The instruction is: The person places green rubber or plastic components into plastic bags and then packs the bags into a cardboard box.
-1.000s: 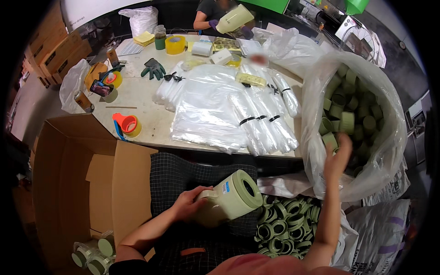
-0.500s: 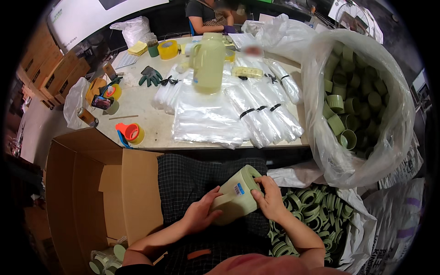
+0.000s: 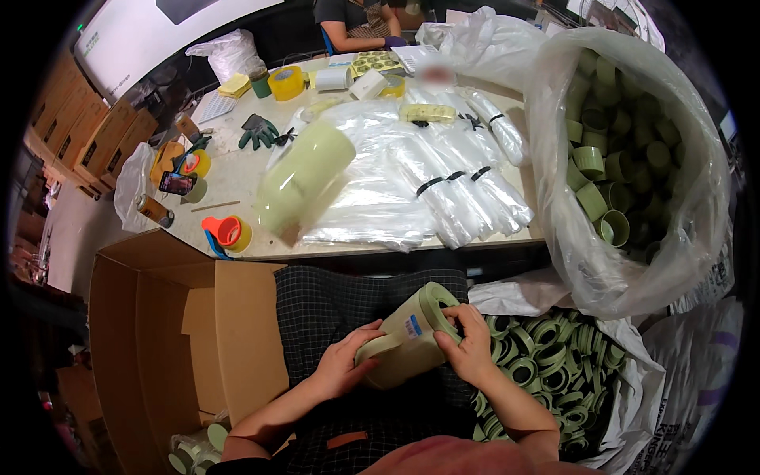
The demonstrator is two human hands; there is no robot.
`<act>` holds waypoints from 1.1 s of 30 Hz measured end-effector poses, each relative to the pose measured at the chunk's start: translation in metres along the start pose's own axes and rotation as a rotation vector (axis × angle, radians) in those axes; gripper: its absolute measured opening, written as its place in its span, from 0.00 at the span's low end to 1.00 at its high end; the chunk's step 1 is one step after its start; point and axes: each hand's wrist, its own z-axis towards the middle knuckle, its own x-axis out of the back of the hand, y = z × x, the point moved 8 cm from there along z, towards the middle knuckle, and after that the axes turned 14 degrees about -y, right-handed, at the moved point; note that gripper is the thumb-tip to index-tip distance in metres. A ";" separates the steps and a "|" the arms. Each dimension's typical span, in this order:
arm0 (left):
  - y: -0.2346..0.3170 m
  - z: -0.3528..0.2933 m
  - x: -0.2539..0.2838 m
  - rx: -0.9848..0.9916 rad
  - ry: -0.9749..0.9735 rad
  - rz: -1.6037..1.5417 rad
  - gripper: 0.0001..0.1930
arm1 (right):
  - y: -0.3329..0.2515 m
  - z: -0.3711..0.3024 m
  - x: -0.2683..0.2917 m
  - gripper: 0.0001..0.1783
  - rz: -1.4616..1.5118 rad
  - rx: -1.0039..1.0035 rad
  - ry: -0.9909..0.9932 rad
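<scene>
Left hand [image 3: 342, 364] closed around the handle side of a pale green jug [image 3: 416, 352], right hand [image 3: 469, 340] gripping its rimmed end, thumb on the outside and fingers at the round opening: that is the hold I see through my feed. The jug lies tilted over the lap, below the near edge of the surface [image 3: 198, 229], its opening up and to the right.

A second jug [image 3: 309, 174] is blurred, tilted over the near left part of the clear plastic sleeves [image 3: 372, 218]; I cannot tell whether it touches them. Near the surface's near left corner I have an orange-red tape dispenser [image 3: 229, 233]. At the right edge stands a clear bag [image 3: 661, 289] of green cups [image 3: 588, 161]. Below it, green rings [image 3: 522, 372] fill a white sack [image 3: 637, 396]. Left of the lap is an open carton [image 3: 253, 332].
</scene>
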 end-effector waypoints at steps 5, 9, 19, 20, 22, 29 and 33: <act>0.000 0.003 0.002 0.035 0.015 -0.054 0.27 | 0.003 0.003 0.000 0.21 0.002 0.005 0.005; -0.003 0.003 0.004 0.042 0.016 -0.047 0.27 | 0.004 0.005 -0.002 0.22 -0.007 0.024 0.019; -0.004 0.004 0.005 0.040 0.011 -0.057 0.27 | 0.001 0.007 0.000 0.22 -0.009 0.048 0.045; -0.004 0.005 0.005 0.048 0.001 -0.058 0.27 | 0.001 0.007 0.000 0.22 -0.008 0.052 0.045; -0.003 0.005 0.005 0.036 0.002 -0.044 0.27 | 0.001 0.007 0.001 0.21 -0.002 0.045 0.046; -0.007 0.006 0.009 0.009 0.073 0.034 0.28 | 0.021 0.023 -0.002 0.18 0.323 -0.098 -0.072; -0.008 -0.002 0.017 -0.047 0.085 0.114 0.28 | -0.012 0.125 0.000 0.33 0.223 -0.020 -0.121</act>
